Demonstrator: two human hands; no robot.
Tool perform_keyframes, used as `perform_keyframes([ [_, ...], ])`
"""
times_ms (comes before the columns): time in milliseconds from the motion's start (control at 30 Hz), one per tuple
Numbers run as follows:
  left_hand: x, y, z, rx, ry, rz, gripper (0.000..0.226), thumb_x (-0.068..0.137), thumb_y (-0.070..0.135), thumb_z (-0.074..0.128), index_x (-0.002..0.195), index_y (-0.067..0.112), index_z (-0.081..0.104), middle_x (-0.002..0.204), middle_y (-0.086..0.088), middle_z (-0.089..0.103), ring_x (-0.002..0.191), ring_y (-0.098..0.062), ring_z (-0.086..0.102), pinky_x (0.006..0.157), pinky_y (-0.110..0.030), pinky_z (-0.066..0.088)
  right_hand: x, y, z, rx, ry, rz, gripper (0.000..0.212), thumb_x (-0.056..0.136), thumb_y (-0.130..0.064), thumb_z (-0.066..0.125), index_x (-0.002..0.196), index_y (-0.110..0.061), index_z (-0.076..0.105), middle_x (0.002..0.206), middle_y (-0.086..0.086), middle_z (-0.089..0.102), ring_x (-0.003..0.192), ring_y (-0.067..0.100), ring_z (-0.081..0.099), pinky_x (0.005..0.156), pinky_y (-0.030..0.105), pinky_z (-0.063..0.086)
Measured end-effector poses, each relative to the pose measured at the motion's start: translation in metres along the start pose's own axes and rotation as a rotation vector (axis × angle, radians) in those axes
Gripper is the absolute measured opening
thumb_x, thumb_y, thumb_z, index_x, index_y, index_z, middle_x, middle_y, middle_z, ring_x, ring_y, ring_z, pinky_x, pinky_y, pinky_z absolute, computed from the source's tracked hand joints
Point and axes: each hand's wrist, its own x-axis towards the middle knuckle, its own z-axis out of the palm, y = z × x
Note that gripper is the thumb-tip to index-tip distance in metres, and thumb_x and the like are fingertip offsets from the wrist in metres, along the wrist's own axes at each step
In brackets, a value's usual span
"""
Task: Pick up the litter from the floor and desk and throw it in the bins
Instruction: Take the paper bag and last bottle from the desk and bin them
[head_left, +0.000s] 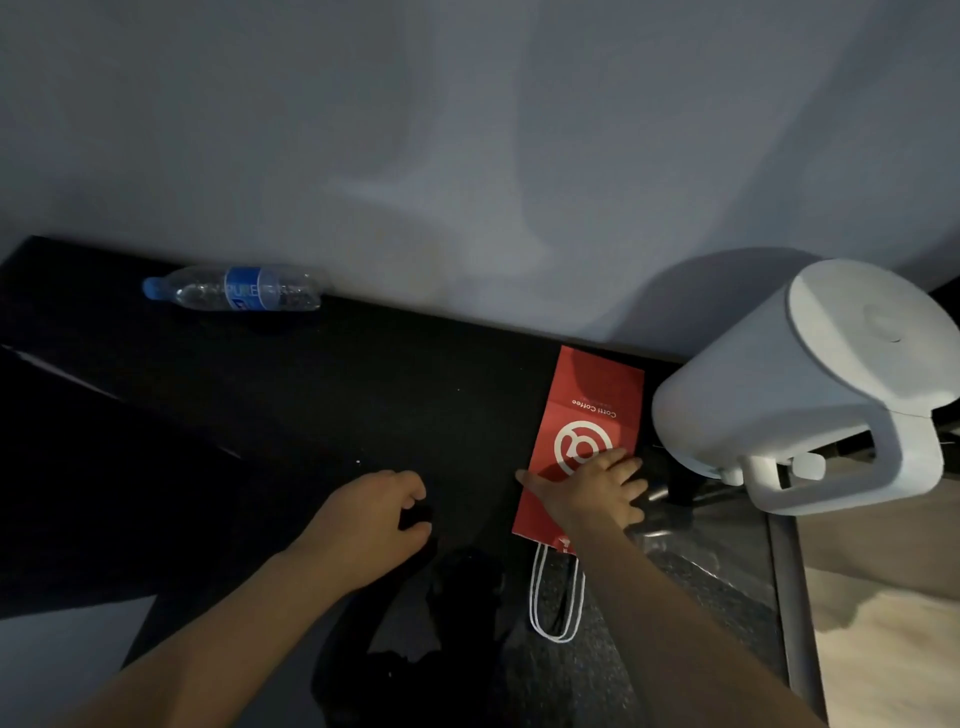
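Head view, looking down past both forearms: a grey wall (467, 130) fills the top half, and the black desk (311, 405) runs along its foot. At the right end of the desk a big white jug-like appliance (810, 374) stands almost touching the wall.

Just beside it, on its left, a red paper bag (587, 395) lies flat, its far end at the wall. Its white cord handles (556, 597) hang off the near edge of the desk.

The right hand (597, 493) lies palm-down on the near half of the bag, fingers straight and spread, thumb stretched out to the bag's left edge. It presses but has no grip yet. The left hand (374, 514) hovers over bare desk near the bag's left side, fingers loosely curled. I can see nothing in it, though the dim light leaves that uncertain.

A clear plastic bottle (239, 288) with a blue cap lies on its side against the wall, well apart to the left.

To my eye the step in hand is taking the bag off the desk. The next move calls for the fingers to close on an edge, or slide the bag nearer, and lift it clear of the appliance. No bin shows from here, so one must be found, and the bottle comes afterwards
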Motion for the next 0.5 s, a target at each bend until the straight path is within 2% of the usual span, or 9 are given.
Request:
perform_keyframes([
  [167,-0.009,0.001,0.002,-0.007,0.005,-0.019,0.037,0.087,0.041,0.062,0.122,0.029,0.055,0.112,0.012,0.056,0.100,-0.001,0.053,0.088,-0.020,0.048,0.002,0.005,-0.006,-0.009,-0.055,-0.041,0.137,0.058,-0.065,0.077,0.151,-0.006,-0.005,0.157,0.021,-0.003,0.145,0.039,0.006,0.110,0.059,0.025],
  [333,-0.024,0.004,0.001,-0.008,0.024,-0.050,0.036,0.088,0.040,0.061,0.122,0.030,0.054,0.114,0.012,0.056,0.101,-0.001,0.053,0.088,-0.019,0.048,-0.012,0.025,-0.013,0.067,-0.045,-0.173,0.125,0.060,-0.060,0.077,0.150,-0.012,0.005,0.154,0.017,0.009,0.141,0.037,0.015,0.109,0.057,0.030],
  [500,-0.047,0.012,-0.004,-0.026,0.077,-0.105,0.038,0.088,0.041,0.061,0.123,0.030,0.054,0.113,0.013,0.056,0.101,-0.001,0.053,0.089,-0.020,0.049,-0.039,0.032,-0.024,0.104,-0.075,-0.330,0.119,0.062,-0.059,0.075,0.150,-0.017,0.006,0.154,0.014,0.009,0.141,0.036,0.016,0.110,0.056,0.027],
])
